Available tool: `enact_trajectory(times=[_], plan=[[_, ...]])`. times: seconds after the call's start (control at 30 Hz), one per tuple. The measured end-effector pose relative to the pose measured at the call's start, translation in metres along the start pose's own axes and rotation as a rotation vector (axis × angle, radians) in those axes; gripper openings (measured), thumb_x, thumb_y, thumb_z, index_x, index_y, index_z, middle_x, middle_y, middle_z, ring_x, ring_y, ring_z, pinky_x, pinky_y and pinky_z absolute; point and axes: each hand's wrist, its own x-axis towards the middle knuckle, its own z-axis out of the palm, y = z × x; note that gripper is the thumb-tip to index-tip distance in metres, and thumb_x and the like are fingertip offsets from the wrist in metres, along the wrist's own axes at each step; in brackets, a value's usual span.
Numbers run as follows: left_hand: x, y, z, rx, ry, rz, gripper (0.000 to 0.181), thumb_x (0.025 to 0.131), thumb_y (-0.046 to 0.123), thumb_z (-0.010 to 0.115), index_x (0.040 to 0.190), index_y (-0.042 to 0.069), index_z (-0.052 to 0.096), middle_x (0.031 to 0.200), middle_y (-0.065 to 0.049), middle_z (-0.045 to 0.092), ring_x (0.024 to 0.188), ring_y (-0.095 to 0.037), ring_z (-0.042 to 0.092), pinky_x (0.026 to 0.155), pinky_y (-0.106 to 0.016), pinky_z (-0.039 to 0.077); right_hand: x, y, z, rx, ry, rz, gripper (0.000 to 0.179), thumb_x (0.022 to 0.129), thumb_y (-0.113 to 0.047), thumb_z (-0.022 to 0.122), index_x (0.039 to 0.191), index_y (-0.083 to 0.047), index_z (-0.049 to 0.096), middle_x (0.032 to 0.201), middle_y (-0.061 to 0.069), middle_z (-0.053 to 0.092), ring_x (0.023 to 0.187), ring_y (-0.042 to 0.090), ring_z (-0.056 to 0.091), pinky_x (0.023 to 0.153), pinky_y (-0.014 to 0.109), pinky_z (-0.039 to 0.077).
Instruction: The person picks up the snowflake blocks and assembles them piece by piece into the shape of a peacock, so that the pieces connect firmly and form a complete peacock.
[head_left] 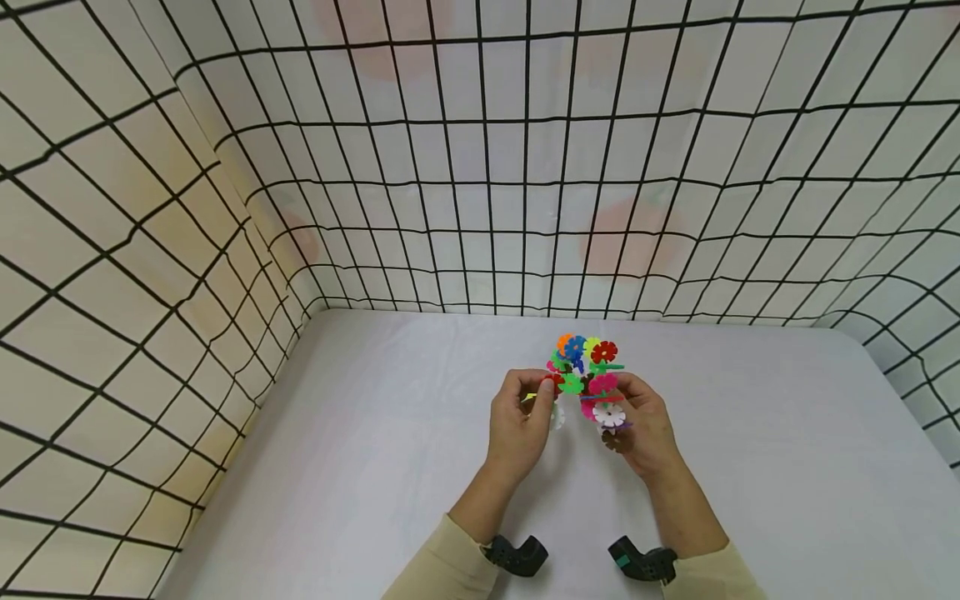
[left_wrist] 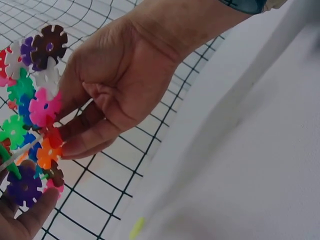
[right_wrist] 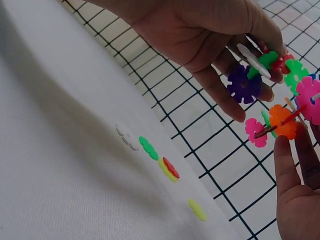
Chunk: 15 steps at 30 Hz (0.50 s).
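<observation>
Many-coloured flower-shaped interlocking discs, joined in a curved chain (head_left: 603,384), are held up between both hands over the table. My left hand (head_left: 520,425) pinches the chain at a red disc, the thumb on its near side, with a green disc (head_left: 571,383) next to it. A purple disc (right_wrist: 244,84) lies by its fingers in the right wrist view. On the other side, my right hand (head_left: 651,425) holds the chain near pink, white and brown discs; its fingers are partly hidden behind them. An orange disc (left_wrist: 48,153) is by its fingertips in the left wrist view.
Several loose discs lie on the white table (head_left: 360,467), among them a green disc (right_wrist: 148,148) and a yellow disc (right_wrist: 197,209). A black wire grid (head_left: 487,167) stands along the back and sides. Dark wrist devices (head_left: 517,557) sit at both cuffs.
</observation>
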Motion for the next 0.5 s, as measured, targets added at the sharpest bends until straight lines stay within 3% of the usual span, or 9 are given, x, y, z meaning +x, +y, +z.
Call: enact_trajectory(times=[0.23,0.5], plan=[[-0.002,0.008,0.004,0.024,0.028,0.009,0.01,0.1,0.015,0.065,0.105,0.007,0.065,0.101,-0.009,0.072,0.09,-0.017,0.069,0.077,-0.031,0.063,-0.001,0.001,-0.002,-0.019,0.031,0.004,0.017,0.106,-0.022,0.055,0.101,-0.029,0.07,0.083,-0.01,0.07,0.049,0.009,0.054,0.041,0.019,0.041],[-0.005,0.012,0.01,0.041,0.024,0.0,0.011,0.101,0.018,0.065,0.105,0.008,0.066,0.099,-0.009,0.071,0.091,-0.015,0.07,0.079,-0.028,0.062,0.0,0.001,-0.006,-0.036,0.026,0.008,0.019,0.107,-0.021,0.054,0.101,-0.03,0.07,0.084,-0.011,0.072,0.049,0.008,0.054,0.042,0.017,0.04]])
